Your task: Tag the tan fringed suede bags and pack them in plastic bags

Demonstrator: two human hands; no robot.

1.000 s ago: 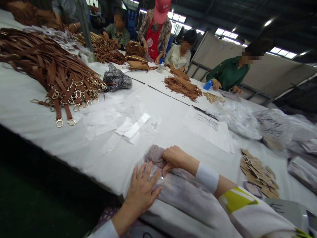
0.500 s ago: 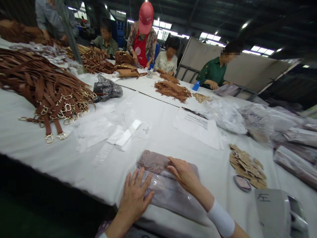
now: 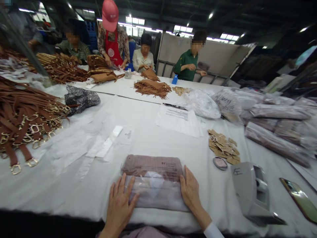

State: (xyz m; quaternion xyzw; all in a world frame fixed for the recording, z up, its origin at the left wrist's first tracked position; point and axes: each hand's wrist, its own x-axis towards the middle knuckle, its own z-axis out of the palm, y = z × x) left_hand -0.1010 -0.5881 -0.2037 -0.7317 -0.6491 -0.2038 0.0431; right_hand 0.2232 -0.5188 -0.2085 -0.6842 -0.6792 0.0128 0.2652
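A brownish-pink item in a clear plastic bag (image 3: 153, 181) lies flat near the table's front edge, with small dark print across its upper part. My left hand (image 3: 122, 200) rests on its left side, fingers spread. At the right edge of the bag is my right hand (image 3: 192, 188), thumb apart from the fingers and touching the plastic. Left of the bag are thin clear sheets with a white folded strip (image 3: 109, 142). Beyond it lies a printed white plastic bag (image 3: 179, 120).
Brown straps with gold buckles (image 3: 29, 115) fill the left. To the right are tan tags (image 3: 223, 147), a round tin (image 3: 220, 163), a grey dispenser (image 3: 250, 191), a phone (image 3: 298, 198) and bagged items (image 3: 277, 129). Several people work across the table.
My right hand has moved from the top of the bag to its right edge. The bag now lies straighter. The view has turned right, and the phone is visible.
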